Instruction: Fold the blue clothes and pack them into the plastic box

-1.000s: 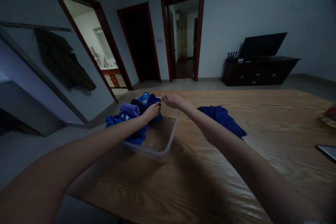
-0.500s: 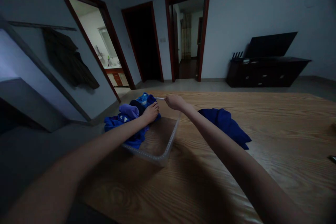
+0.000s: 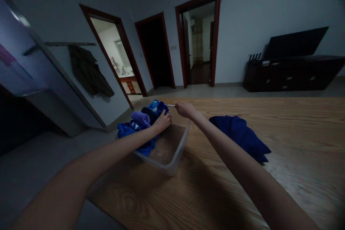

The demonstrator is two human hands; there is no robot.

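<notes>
A clear plastic basket (image 3: 176,160) with a dotted rim stands on the wooden table, clothes bunched in its left and far part. Among them are a blue garment (image 3: 125,130), a purple rolled cloth (image 3: 141,118) and a bright blue piece (image 3: 153,105). My left hand (image 3: 163,121) reaches over the basket, its fingers curled on a dark blue garment (image 3: 162,107). At the far side, my right hand (image 3: 184,109) pinches the end of a thin white strip (image 3: 170,105); whether this belongs to the basket rim I cannot tell. Right of the basket lies a navy cloth (image 3: 239,134).
The wooden table (image 3: 302,129) stretches away to the right. Beyond it stand a dark cabinet (image 3: 293,75) and a television (image 3: 296,45). Doorways line the far wall, and a dark jacket (image 3: 87,72) hangs at the left.
The view has turned left, so everything sits further right and slightly lower. Both hands keep about the same places at the basket, the right still on the white strip.
</notes>
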